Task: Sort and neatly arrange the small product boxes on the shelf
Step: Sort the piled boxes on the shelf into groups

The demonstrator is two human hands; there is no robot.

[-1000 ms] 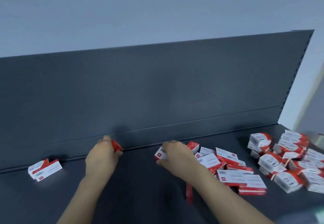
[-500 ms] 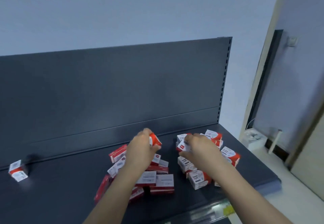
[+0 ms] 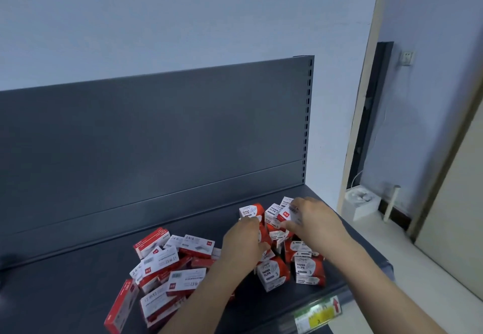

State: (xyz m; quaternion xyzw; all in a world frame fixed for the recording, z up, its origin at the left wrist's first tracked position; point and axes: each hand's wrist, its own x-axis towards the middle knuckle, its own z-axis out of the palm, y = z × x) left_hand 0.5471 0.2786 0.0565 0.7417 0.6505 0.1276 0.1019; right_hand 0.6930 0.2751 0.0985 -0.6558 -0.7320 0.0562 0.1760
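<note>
Several small red-and-white boxes lie jumbled on the dark grey shelf (image 3: 78, 276). Flat staple boxes (image 3: 167, 263) form a loose heap at centre-left. Squarer paper clip boxes (image 3: 273, 272) cluster at the right. My left hand (image 3: 244, 242) reaches into the paper clip cluster, its fingers curled around a box there. My right hand (image 3: 313, 218) grips a white and red paper clip box (image 3: 287, 213) at the back of that cluster, lifted slightly above the others.
The shelf's back panel (image 3: 156, 137) rises behind the boxes. Its front edge carries a yellow-green price label (image 3: 318, 315). Right of the shelf end are a white device (image 3: 362, 203) on the floor, a doorframe and a wall socket (image 3: 406, 57).
The view has swung right, off the two boxes at the far left. Both hands moved right from the staple boxes into the paper clip cluster and took hold of boxes there.
</note>
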